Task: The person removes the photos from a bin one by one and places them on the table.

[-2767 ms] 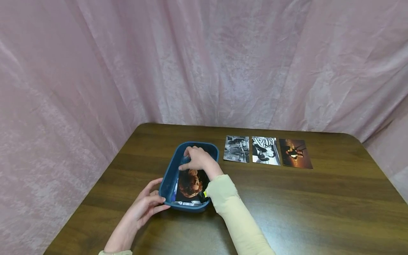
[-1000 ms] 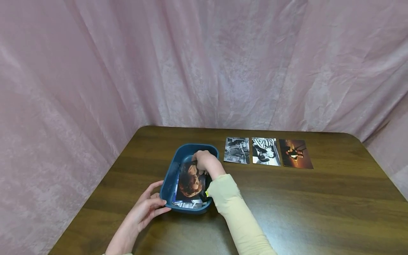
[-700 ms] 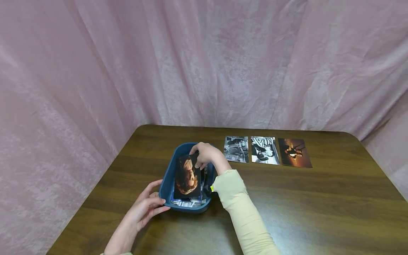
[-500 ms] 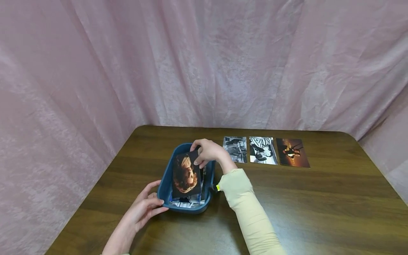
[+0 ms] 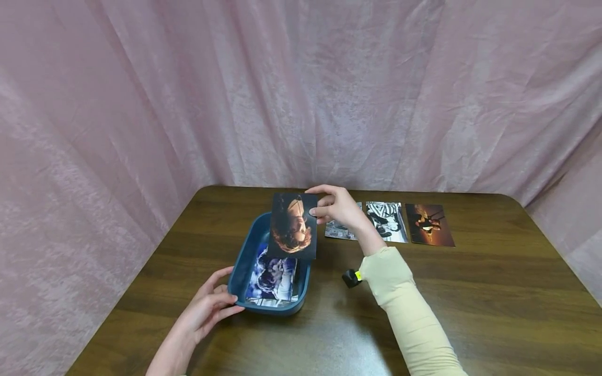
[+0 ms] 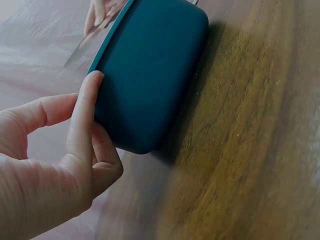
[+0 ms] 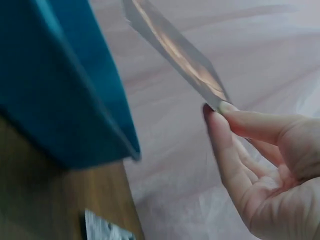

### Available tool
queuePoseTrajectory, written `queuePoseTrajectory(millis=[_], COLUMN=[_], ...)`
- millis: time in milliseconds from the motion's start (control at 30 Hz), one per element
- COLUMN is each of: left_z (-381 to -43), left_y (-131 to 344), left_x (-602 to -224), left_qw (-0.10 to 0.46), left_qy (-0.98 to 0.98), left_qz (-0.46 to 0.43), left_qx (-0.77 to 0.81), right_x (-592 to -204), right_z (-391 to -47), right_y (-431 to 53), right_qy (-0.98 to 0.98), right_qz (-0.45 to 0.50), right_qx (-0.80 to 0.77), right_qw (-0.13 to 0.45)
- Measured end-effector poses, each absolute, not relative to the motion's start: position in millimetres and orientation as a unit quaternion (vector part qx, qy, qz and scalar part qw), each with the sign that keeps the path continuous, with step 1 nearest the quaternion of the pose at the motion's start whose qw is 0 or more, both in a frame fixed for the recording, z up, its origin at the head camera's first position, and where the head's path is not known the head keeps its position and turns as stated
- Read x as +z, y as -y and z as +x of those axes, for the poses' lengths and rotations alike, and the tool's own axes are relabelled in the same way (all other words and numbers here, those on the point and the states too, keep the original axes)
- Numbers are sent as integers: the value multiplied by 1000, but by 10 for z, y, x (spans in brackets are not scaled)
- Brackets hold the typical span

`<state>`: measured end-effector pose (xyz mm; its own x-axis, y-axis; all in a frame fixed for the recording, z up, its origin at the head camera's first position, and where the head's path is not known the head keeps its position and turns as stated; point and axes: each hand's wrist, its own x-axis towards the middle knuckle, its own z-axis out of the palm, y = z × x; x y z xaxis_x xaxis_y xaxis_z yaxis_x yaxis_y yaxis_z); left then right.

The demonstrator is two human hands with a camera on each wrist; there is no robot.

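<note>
My right hand (image 5: 339, 210) pinches a dark portrait photo (image 5: 293, 230) by its right edge, thumb on the picture side. It hangs above the far half of a blue plastic bin (image 5: 239, 277), clear of the rim. The right wrist view shows the photo (image 7: 180, 50) nearly edge-on between my thumb and fingers. My left hand (image 5: 207, 308) holds the bin's near left corner; in the left wrist view the thumb lies against the bin's outer wall (image 6: 150, 75). Inside the bin lies a bluish photo (image 5: 273, 277), with the edge of another print showing below it.
To the right of the bin, three photos lie in a row: a grey one (image 5: 340, 231) partly behind my right hand, a striped black-and-white one (image 5: 388, 222) and an orange-brown one (image 5: 429, 224). A pink curtain (image 5: 301, 104) hangs behind the wooden table (image 5: 470, 292).
My right hand reached into the bin, took the portrait photo and lifted it up and to the right, uncovering the bluish photo. My left hand stays at the bin's corner.
</note>
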<state>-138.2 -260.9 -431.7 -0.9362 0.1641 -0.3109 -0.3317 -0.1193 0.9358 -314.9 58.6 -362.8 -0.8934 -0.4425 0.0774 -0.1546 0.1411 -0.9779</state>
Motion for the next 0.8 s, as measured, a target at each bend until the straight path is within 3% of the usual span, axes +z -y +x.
queuePoseTrajectory(millis=[367, 600, 800], left_z=[-1348, -1354, -1353], left_y=[2651, 2633, 2634], left_x=[-4323, -4303, -4287], left_qw=[173, 172, 175], left_qy=[-639, -639, -639], left_qz=[-63, -56, -58], left_qx=[747, 748, 747], right_x=[-3973, -4281, -4500], right_z=[-2997, -2823, -2698], right_y=[-1187, -1530, -1498], right_qy=[-736, -720, -737], right_qz=[-148, -116, -105], right_qx=[-654, -669, -650], right_qw=[90, 141, 153])
